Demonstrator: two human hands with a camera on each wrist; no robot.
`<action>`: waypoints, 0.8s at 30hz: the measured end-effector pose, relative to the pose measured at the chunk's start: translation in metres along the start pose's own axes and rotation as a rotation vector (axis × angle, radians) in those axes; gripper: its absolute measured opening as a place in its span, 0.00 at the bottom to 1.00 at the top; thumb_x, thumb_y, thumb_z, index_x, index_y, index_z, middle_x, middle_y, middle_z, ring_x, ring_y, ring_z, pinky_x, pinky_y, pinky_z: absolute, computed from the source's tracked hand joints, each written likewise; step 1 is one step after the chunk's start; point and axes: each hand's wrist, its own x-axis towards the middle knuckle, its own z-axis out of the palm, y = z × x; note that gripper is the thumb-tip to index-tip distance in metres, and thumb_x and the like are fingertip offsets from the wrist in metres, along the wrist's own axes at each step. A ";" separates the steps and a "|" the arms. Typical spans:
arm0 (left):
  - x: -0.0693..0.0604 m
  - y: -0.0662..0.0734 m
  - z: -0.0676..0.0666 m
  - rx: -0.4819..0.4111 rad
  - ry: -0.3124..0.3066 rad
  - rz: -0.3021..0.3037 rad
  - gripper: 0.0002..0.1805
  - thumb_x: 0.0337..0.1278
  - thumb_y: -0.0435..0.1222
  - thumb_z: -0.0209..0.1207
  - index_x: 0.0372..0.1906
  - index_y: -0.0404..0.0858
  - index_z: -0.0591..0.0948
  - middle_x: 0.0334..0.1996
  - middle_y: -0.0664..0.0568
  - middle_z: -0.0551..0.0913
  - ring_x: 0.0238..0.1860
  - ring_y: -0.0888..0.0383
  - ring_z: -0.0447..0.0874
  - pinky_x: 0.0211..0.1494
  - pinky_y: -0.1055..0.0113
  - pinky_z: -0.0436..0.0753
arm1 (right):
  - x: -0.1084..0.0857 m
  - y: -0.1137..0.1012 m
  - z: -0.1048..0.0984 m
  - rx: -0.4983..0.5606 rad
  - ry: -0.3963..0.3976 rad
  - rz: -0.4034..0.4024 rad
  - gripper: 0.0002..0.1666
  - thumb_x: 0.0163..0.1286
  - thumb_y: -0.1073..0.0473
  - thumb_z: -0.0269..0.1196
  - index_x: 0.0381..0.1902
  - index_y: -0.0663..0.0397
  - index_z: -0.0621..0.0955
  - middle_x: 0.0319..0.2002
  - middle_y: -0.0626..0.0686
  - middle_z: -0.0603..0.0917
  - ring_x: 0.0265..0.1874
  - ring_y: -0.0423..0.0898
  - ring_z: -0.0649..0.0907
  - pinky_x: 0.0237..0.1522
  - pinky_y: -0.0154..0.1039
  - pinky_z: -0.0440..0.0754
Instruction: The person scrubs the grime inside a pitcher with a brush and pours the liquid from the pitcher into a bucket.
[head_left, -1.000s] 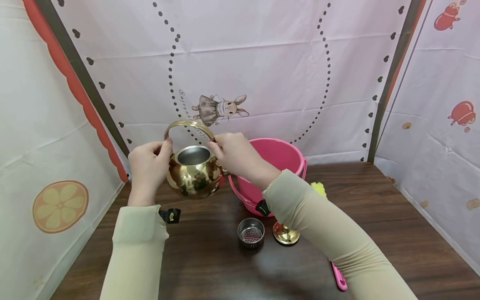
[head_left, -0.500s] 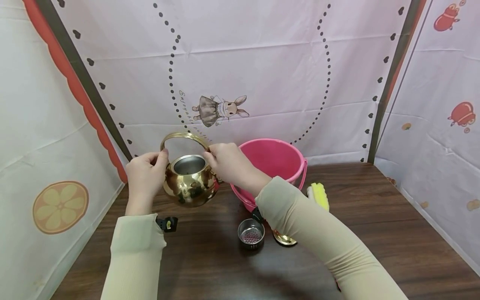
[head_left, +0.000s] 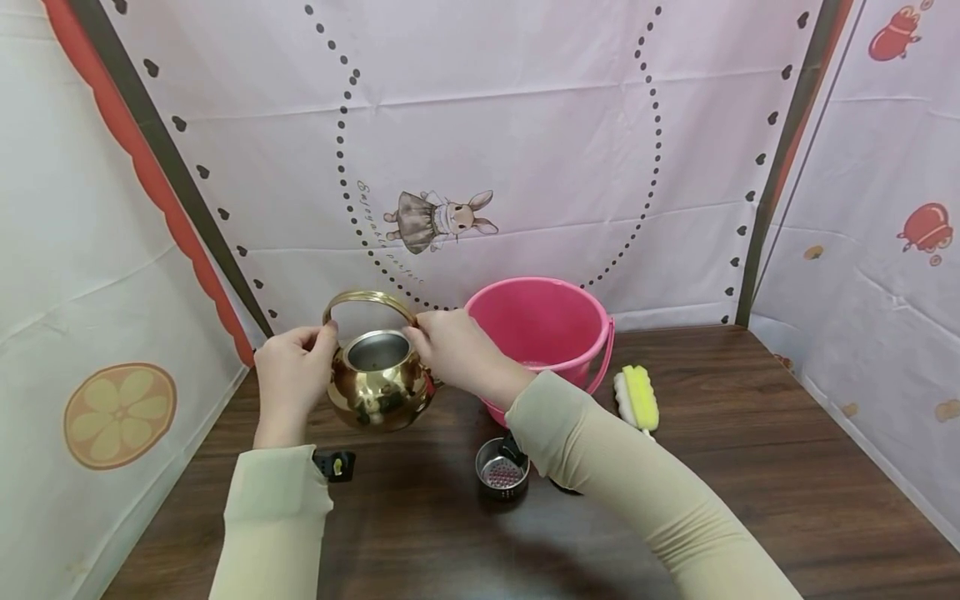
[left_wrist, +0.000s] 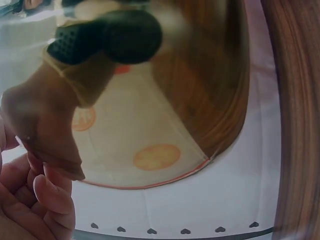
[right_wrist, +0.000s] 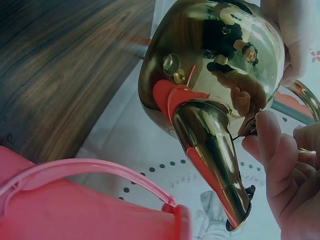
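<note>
Both hands hold a shiny gold kettle [head_left: 378, 392] by its arched handle [head_left: 366, 297]. It has no lid on, and its steel-lined mouth faces up. My left hand [head_left: 292, 371] pinches the handle's left end between thumb and curled fingers. At the other end, my right hand [head_left: 459, 346] grips the handle just above the spout. The spout [right_wrist: 212, 160] shows in the right wrist view, pointing toward the bucket side; my right hand hides it in the head view. In the left wrist view the kettle's mirrored side [left_wrist: 165, 125] fills most of the picture, beside my fingers [left_wrist: 52, 195].
A pink bucket [head_left: 536, 321] stands behind my right forearm. In front of it sits a perforated steel strainer cup [head_left: 491, 492]. A yellow and white sponge brush [head_left: 640, 398] lies to the right. Fabric walls enclose the wooden table [head_left: 420, 542].
Both hands have lowered the kettle and shifted it slightly left, away from the bucket. My right sleeve now covers the gold lid almost wholly, while more of the sponge brush shows.
</note>
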 end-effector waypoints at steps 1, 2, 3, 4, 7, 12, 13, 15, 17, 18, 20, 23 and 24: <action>-0.001 -0.001 0.001 0.002 0.000 0.001 0.25 0.64 0.46 0.51 0.15 0.37 0.80 0.12 0.51 0.75 0.19 0.57 0.67 0.24 0.67 0.64 | -0.001 0.000 0.001 0.003 -0.007 0.004 0.18 0.74 0.51 0.52 0.24 0.51 0.76 0.20 0.47 0.76 0.23 0.43 0.75 0.30 0.34 0.74; -0.002 -0.002 0.001 0.003 0.003 0.004 0.24 0.64 0.45 0.51 0.16 0.37 0.81 0.12 0.51 0.75 0.19 0.57 0.67 0.24 0.67 0.64 | -0.001 0.001 0.003 0.004 -0.010 0.006 0.19 0.74 0.51 0.52 0.23 0.51 0.75 0.19 0.47 0.75 0.23 0.43 0.75 0.29 0.34 0.74; -0.003 -0.003 0.002 0.002 0.001 0.005 0.24 0.64 0.45 0.51 0.16 0.37 0.82 0.12 0.51 0.76 0.19 0.57 0.67 0.25 0.67 0.64 | -0.001 0.001 0.004 0.006 -0.012 0.007 0.19 0.73 0.51 0.52 0.23 0.51 0.75 0.19 0.47 0.75 0.22 0.43 0.74 0.28 0.33 0.73; -0.004 -0.004 0.002 0.000 -0.002 0.005 0.23 0.64 0.44 0.51 0.18 0.37 0.83 0.13 0.51 0.77 0.19 0.58 0.67 0.25 0.67 0.64 | -0.002 0.001 0.006 0.006 -0.013 0.007 0.19 0.73 0.51 0.52 0.23 0.50 0.75 0.18 0.46 0.74 0.22 0.43 0.74 0.28 0.33 0.73; -0.007 -0.008 0.003 0.002 -0.006 0.006 0.22 0.64 0.44 0.51 0.21 0.36 0.85 0.16 0.47 0.80 0.20 0.56 0.69 0.27 0.66 0.65 | -0.003 0.002 0.012 0.003 -0.007 0.000 0.18 0.73 0.52 0.53 0.23 0.51 0.75 0.19 0.47 0.75 0.22 0.43 0.75 0.28 0.34 0.74; -0.013 -0.015 0.005 0.013 -0.023 -0.030 0.21 0.63 0.44 0.51 0.27 0.36 0.87 0.23 0.43 0.85 0.24 0.54 0.72 0.28 0.66 0.67 | -0.007 0.003 0.022 0.003 -0.012 -0.014 0.17 0.73 0.52 0.52 0.26 0.52 0.78 0.21 0.47 0.78 0.23 0.43 0.77 0.31 0.35 0.76; -0.014 -0.017 0.006 0.016 -0.028 -0.038 0.20 0.63 0.44 0.50 0.28 0.36 0.87 0.24 0.43 0.85 0.24 0.54 0.73 0.28 0.67 0.68 | -0.007 0.003 0.024 0.005 -0.015 -0.012 0.17 0.73 0.52 0.52 0.26 0.52 0.78 0.21 0.47 0.79 0.23 0.42 0.77 0.32 0.35 0.77; -0.016 -0.020 0.007 0.016 -0.035 -0.049 0.20 0.63 0.43 0.51 0.29 0.36 0.88 0.24 0.43 0.85 0.25 0.54 0.73 0.28 0.67 0.68 | -0.009 0.003 0.028 0.007 -0.023 -0.008 0.17 0.73 0.52 0.53 0.27 0.52 0.78 0.21 0.47 0.79 0.23 0.42 0.77 0.32 0.35 0.77; -0.017 -0.023 0.008 0.017 -0.038 -0.054 0.19 0.62 0.43 0.51 0.29 0.36 0.88 0.21 0.44 0.85 0.24 0.54 0.73 0.27 0.67 0.68 | -0.010 0.003 0.031 0.012 -0.033 0.003 0.17 0.73 0.51 0.52 0.28 0.52 0.79 0.21 0.47 0.79 0.23 0.42 0.77 0.32 0.35 0.77; -0.018 -0.025 0.009 0.018 -0.039 -0.056 0.19 0.62 0.42 0.51 0.29 0.36 0.88 0.21 0.45 0.84 0.24 0.54 0.73 0.27 0.67 0.68 | -0.010 0.004 0.032 0.013 -0.038 0.010 0.17 0.73 0.51 0.52 0.28 0.52 0.79 0.21 0.46 0.78 0.23 0.41 0.77 0.32 0.34 0.77; -0.020 -0.027 0.011 0.019 -0.037 -0.060 0.19 0.62 0.42 0.51 0.27 0.36 0.88 0.19 0.46 0.84 0.24 0.54 0.73 0.27 0.67 0.68 | -0.011 0.004 0.035 0.009 -0.049 0.023 0.16 0.73 0.50 0.52 0.29 0.52 0.79 0.21 0.46 0.78 0.23 0.41 0.77 0.32 0.34 0.77; -0.022 -0.031 0.013 0.020 -0.048 -0.065 0.19 0.62 0.42 0.51 0.27 0.35 0.87 0.18 0.46 0.83 0.23 0.54 0.73 0.27 0.66 0.68 | -0.012 0.005 0.039 0.006 -0.062 0.048 0.16 0.73 0.50 0.52 0.31 0.51 0.79 0.23 0.46 0.79 0.25 0.41 0.78 0.33 0.35 0.77; -0.023 -0.032 0.014 0.021 -0.051 -0.063 0.19 0.62 0.42 0.51 0.27 0.35 0.87 0.19 0.46 0.84 0.23 0.54 0.74 0.28 0.66 0.69 | -0.012 0.005 0.040 0.006 -0.065 0.055 0.16 0.73 0.50 0.52 0.31 0.51 0.79 0.23 0.46 0.80 0.25 0.41 0.78 0.33 0.35 0.78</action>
